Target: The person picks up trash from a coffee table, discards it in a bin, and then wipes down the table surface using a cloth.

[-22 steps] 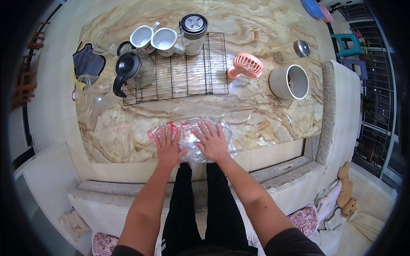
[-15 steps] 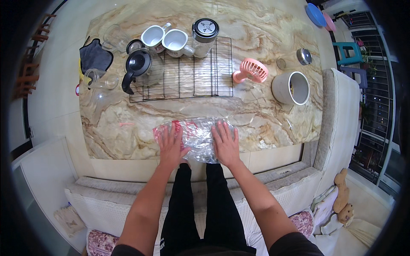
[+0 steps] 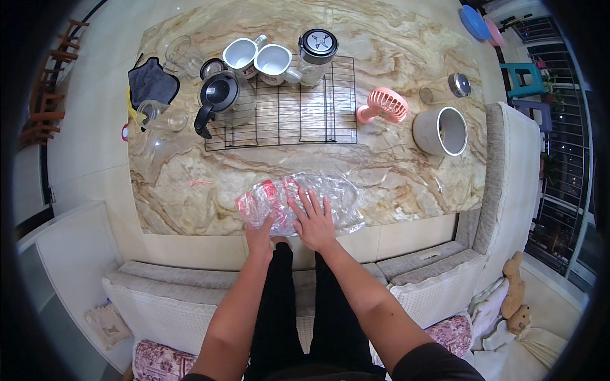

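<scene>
In the head view, the clear plastic bag with red markings lies crumpled along the near edge of the marble-patterned table, in front of the wire rack. The right hand is open on it, fingers apart, gripping nothing. The left hand is at the near edge of the bag, its fingers closer together; whether it pinches the film or only rests there, I cannot tell. The step in hand looks like smoothing the bag flat; the next move likely calls for steadying one side and pressing wrinkles outward evenly
</scene>
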Motion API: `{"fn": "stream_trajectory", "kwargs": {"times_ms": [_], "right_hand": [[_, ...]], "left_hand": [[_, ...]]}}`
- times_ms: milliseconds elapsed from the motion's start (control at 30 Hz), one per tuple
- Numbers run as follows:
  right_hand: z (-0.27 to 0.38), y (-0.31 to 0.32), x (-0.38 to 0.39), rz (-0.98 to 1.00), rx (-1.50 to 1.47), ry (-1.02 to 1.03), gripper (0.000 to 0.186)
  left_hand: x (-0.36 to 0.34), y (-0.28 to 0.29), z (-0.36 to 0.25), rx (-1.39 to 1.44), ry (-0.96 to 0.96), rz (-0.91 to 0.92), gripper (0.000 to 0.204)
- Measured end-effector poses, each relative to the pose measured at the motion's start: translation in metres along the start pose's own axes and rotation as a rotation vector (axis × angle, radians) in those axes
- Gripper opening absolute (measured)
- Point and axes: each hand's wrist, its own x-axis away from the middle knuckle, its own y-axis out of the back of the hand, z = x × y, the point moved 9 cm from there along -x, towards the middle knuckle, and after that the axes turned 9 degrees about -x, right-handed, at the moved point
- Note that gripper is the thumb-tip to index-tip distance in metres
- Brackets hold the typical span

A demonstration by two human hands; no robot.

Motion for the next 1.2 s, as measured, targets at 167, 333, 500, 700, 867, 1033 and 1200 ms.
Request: {"fn": "stream_trajectory", "kwargs": {"times_ms": [167,333,500,700,867,1033,1200], "right_hand": [[0.009,0.011,-0.014,0.049,-0.066,0.015,0.061],[-0.027,0.024,-0.015,-0.191,-0.683,-0.184,0.058],[-0.061,-0.011,-0.012,-0.145,-1.875,-0.631,0.066],[-0.065,0.004,-0.03,0.051,-2.201,-0.594,0.064],[-0.099,0.041,-0.03,-0.086,-1.19,-0.569,0.059],[-0.083,0.066,-0.039,0.072,-0.692,-0.539,0.057],[-0.063,0.061,-0.066,0.217,-0.218,-0.359,0.032]], "left_hand": [[0.007,-0.016,-0.043,-0.418,-0.388,-0.001,0.056],[0.048,-0.054,-0.087,-0.968,-0.921,-0.102,0.07],[0.054,-0.095,-0.065,-1.165,-0.742,0.233,0.078],[0.048,-0.129,-0.036,-1.358,-0.757,0.391,0.084],[0.05,-0.144,-0.024,-1.5,-0.88,0.415,0.056],[0.058,-0.148,-0.011,-1.509,-1.037,0.384,0.041],[0.067,-0.149,-0.005,-1.486,-1.041,0.474,0.037]]}}
